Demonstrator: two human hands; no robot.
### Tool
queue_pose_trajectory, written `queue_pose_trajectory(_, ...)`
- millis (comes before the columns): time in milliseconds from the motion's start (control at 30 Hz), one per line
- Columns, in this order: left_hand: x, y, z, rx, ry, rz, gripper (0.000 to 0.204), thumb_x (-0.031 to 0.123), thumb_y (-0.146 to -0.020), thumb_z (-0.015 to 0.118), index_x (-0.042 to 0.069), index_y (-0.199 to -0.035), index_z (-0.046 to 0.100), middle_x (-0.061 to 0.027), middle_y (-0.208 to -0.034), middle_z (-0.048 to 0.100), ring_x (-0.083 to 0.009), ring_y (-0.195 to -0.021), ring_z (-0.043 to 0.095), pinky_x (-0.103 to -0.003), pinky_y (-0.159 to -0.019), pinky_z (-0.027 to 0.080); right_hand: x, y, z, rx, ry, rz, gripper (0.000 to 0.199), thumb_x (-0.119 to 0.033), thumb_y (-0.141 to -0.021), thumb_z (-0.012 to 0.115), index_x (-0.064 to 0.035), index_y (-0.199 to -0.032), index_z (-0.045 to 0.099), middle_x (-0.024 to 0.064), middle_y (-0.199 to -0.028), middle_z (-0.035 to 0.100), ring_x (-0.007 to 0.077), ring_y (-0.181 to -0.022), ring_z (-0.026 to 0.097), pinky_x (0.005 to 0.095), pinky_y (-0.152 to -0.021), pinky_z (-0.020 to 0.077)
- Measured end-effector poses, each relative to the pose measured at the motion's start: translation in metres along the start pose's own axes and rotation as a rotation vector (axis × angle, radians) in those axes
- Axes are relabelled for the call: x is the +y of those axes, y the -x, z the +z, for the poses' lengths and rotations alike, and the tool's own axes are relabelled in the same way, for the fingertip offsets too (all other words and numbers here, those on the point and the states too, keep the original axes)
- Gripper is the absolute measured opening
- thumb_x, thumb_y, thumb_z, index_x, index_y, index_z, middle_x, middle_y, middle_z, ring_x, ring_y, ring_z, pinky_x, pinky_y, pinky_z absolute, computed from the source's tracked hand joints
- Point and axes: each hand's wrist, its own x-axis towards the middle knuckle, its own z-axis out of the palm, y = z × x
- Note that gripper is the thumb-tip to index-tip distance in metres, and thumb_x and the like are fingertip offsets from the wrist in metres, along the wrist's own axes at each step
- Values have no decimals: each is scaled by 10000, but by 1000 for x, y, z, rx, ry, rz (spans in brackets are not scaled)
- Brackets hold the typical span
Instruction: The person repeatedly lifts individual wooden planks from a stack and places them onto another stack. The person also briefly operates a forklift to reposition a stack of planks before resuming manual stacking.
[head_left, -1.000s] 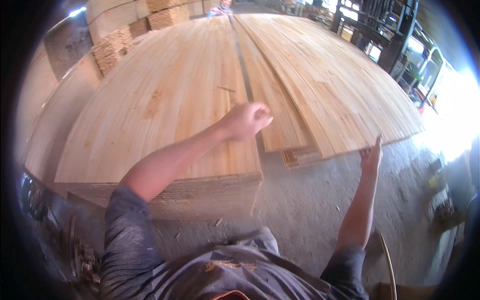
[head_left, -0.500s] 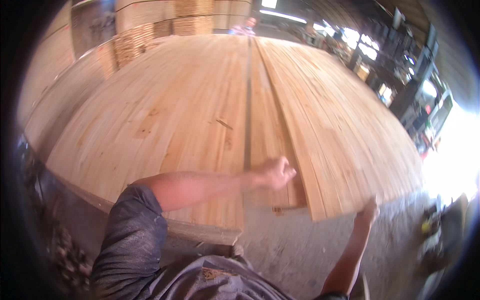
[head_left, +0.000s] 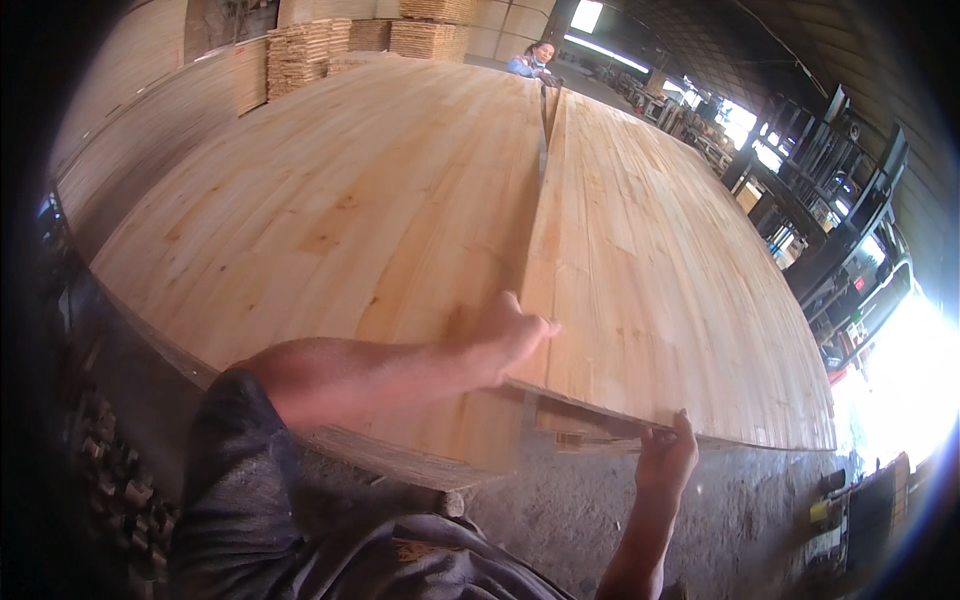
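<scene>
A wide, pale wooden panel (head_left: pixel 640 260) of joined strips lies on the right, its left edge raised above the wood beside it. My left hand (head_left: pixel 515 335) reaches across and closes over that left edge near the front corner. Lower right, my right hand (head_left: pixel 668 458) grips the panel's near edge, fingertips on top and the rest of the hand below. To the left lies a stack of similar panels (head_left: pixel 300 240), under my left forearm. At the far end a co-worker (head_left: pixel 535 62) has a dark-gloved hand by the panel's far edge.
Stacks of short boards (head_left: pixel 305 60) stand at the far left beside a tall pale wall of sheets (head_left: pixel 150 130). Dark metal machinery (head_left: pixel 840 230) rises on the right. Below the panels is a grey concrete floor (head_left: pixel 610 510), with a pile of offcuts (head_left: pixel 120 480) at lower left.
The right panel has shifted left, covering most of the gap and the strip below. My left hand has come onto its edge; my right hand has moved left along the near edge.
</scene>
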Motion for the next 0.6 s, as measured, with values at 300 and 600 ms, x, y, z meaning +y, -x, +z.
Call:
queue_pose_trajectory(300, -26, -34, -77, 35, 2, -11, 995, 276, -935, 815, -137, -1636, 244, -338, -1621, 451, -394, -1532, 442, -572, -1208, 392, -79, -128, -139, 459, 108, -231, 518, -424, -1072, 692, 42, -1297, 664, 122, -1022, 724, 167, -690, 659, 315, -570, 537)
queue_pose_trajectory(600, -30, -24, -74, 70, -39, 5, 960, 301, -921, 821, -162, -1594, 316, -342, -1591, 482, -390, -1484, 496, -526, -1159, 448, -104, -236, -259, 547, 609, -157, 488, -301, -1022, 712, -123, -1452, 563, 89, -1232, 668, 139, -648, 536, 249, -498, 375)
